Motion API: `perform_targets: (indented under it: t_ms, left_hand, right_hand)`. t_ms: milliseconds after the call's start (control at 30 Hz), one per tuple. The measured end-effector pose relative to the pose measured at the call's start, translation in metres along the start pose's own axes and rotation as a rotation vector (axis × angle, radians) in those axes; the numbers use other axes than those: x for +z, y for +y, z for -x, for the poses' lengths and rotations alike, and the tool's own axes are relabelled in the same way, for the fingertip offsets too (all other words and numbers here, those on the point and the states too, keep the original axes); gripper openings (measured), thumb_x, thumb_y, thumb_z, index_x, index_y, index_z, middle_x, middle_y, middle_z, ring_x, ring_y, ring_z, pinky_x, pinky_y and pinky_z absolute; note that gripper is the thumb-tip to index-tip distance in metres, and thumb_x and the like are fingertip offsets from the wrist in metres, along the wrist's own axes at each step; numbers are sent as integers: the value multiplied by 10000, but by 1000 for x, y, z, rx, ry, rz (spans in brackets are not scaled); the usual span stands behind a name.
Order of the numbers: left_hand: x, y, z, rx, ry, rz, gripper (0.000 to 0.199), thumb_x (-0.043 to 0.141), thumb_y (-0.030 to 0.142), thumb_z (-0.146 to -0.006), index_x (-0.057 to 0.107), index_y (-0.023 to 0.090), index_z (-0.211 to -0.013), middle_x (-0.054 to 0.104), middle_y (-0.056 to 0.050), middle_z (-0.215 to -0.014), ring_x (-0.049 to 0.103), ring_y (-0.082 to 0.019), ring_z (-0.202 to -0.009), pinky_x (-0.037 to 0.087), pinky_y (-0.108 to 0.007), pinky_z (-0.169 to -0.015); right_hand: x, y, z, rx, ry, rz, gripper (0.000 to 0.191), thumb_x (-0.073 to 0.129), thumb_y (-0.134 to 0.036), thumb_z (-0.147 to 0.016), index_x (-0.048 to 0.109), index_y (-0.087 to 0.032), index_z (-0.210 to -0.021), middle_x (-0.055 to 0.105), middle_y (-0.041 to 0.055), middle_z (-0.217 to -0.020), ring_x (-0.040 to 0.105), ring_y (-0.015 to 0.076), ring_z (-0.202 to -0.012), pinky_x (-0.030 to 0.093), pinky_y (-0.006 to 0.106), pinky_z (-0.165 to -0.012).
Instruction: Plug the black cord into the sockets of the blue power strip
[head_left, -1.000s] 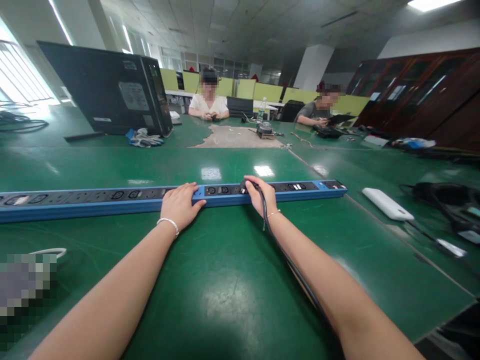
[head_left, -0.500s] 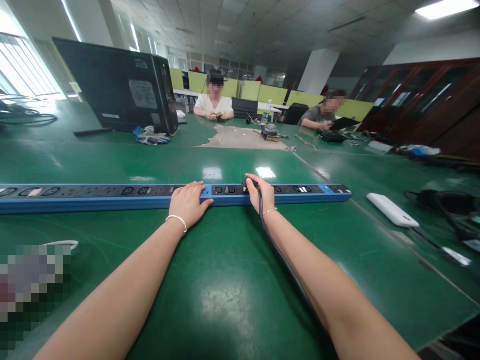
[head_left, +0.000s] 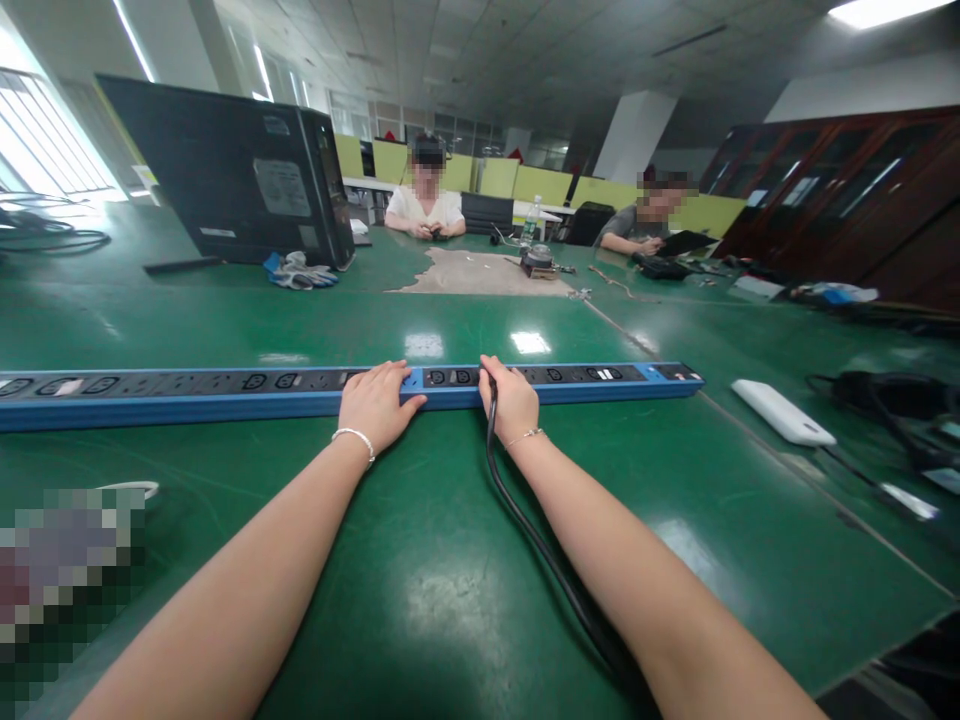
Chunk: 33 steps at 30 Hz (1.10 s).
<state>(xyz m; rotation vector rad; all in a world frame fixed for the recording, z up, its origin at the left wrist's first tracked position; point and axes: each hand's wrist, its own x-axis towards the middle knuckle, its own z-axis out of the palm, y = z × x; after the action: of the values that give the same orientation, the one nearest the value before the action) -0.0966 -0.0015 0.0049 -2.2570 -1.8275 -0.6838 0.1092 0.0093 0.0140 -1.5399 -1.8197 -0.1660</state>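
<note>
A long blue power strip (head_left: 187,402) with a row of black sockets lies across the green table. Draped over it is my left hand (head_left: 377,405), fingers across the socket face and thumb along the front side, gripping it just left of a blue section. Further right, my right hand (head_left: 514,402) is closed around the plug end of a black power cord (head_left: 529,530), down against the sockets. The fingers hide the plug, so I cannot tell whether it sits in a socket. From there the cord hangs back over the table and passes under my right forearm.
A white power bank (head_left: 781,412) with a cable lies to the right, near black cables (head_left: 885,400). Beyond the strip stand a black computer case (head_left: 225,180) and grey-blue gloves (head_left: 300,270). Two people sit across the table. A blurred-out object (head_left: 67,550) lies at lower left.
My right hand has turned and shifted slightly left with the plug, lying lower over the strip. The cord now runs left of my wrist. My left hand has stayed put.
</note>
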Motion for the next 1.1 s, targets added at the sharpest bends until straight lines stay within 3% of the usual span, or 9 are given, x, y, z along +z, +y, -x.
perform_targets:
  t_ms: [167, 367, 633, 767, 867, 1000, 1100]
  left_hand:
    - [0, 1, 0, -9, 0, -1, 447, 495, 461, -841, 536, 205, -1204, 542, -71, -1343, 464, -234, -1252, 313, -400, -1047]
    - [0, 1, 0, -30, -15, -3, 513, 497, 470, -833, 490, 185, -1259, 542, -103, -1336, 461, -241, -1254, 310, -396, -1045]
    - [-5, 3, 0, -210, 45, 14, 718, 588, 568, -732, 440, 150, -1297, 561, -149, -1290, 473, -289, -1226, 276, -423, -1053]
    - [-7, 3, 1, -228, 28, 28, 736, 584, 602, -717, 449, 153, -1285, 560, -159, -1280, 463, -305, -1230, 285, -430, -1034]
    - [-7, 2, 1, -220, 34, 50, 699, 580, 604, -721, 460, 177, -1262, 567, -149, -1268, 468, -303, -1218, 291, -429, -1022]
    - [-7, 2, 1, -208, 43, 82, 676, 594, 597, -717, 473, 178, -1233, 581, -149, -1234, 471, -307, -1206, 294, -430, -1010]
    - [-6, 1, 1, -211, 37, 100, 660, 590, 583, -730, 462, 188, -1243, 577, -147, -1248, 458, -305, -1221, 283, -432, -1017]
  right_hand:
    - [-1, 11, 3, -173, -49, 70, 358, 432, -229, -907, 581, -170, -1227, 608, 83, -1248, 585, 176, -1127, 381, 355, -1042]
    - [-3, 18, 3, -186, -98, 123, 384, 438, -245, -910, 539, -209, -1280, 594, 50, -1270, 638, 171, -1033, 492, 298, -926]
    - [9, 21, 3, -205, 67, 71, 353, 409, -274, -927, 602, -183, -1208, 643, 68, -1191, 650, 178, -1015, 508, 293, -909]
    - [13, 23, 3, -233, 91, 79, 353, 406, -273, -925, 617, -151, -1181, 660, 91, -1157, 658, 186, -997, 511, 290, -900]
    - [1, 21, -1, -219, 122, 65, 363, 393, -279, -928, 621, -129, -1167, 668, 110, -1139, 658, 190, -998, 507, 292, -905]
    - [-28, 4, -15, -93, 311, -10, 408, 337, -291, -944, 570, -127, -1236, 607, 119, -1243, 592, 201, -1122, 447, 335, -990]
    - [-31, -20, -22, -142, 145, -111, 371, 410, -321, -923, 587, -178, -1216, 628, 76, -1220, 600, 202, -1105, 459, 331, -967]
